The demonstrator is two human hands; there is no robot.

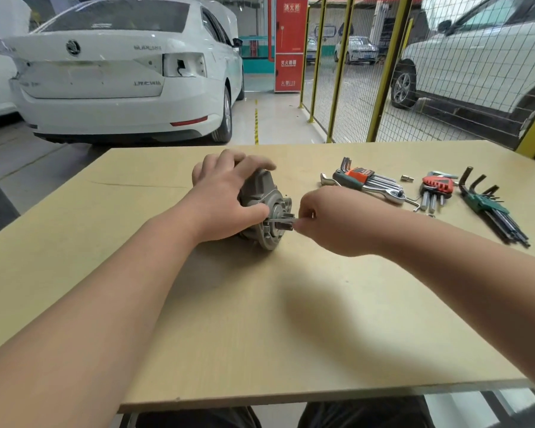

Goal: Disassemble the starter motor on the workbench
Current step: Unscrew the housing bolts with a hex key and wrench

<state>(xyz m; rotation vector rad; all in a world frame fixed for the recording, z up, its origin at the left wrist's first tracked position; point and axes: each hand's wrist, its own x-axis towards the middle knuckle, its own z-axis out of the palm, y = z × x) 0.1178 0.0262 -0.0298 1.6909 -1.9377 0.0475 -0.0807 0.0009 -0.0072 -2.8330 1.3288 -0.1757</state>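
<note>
The starter motor [264, 199] lies on its side on the table [260, 319], its flanged end face turned to my right. My left hand [226, 196] grips the housing from above, fingers curled over the body and thumb against the flange. My right hand [331, 220] pinches a thin metal key [280, 222] whose tip meets the end face. I cannot tell whether it is seated in a fastener.

Progress, as judged: early stage. The housing and flange appear joined as one unit, and no removed parts show beside the motor. Loosening the end-face fasteners, then separating the covers and internals, remains.

Clearance: bare table extends from the motor toward me and to its left, which gives room to roll or reposition it. To the motor's right lie a ratchet [380, 191], a small socket [406, 178] and three hex key sets [485, 203], near my right forearm. A wide sweep of that arm could scatter them. The far table edge lies just beyond the motor, so keep parts on the near side.
</note>
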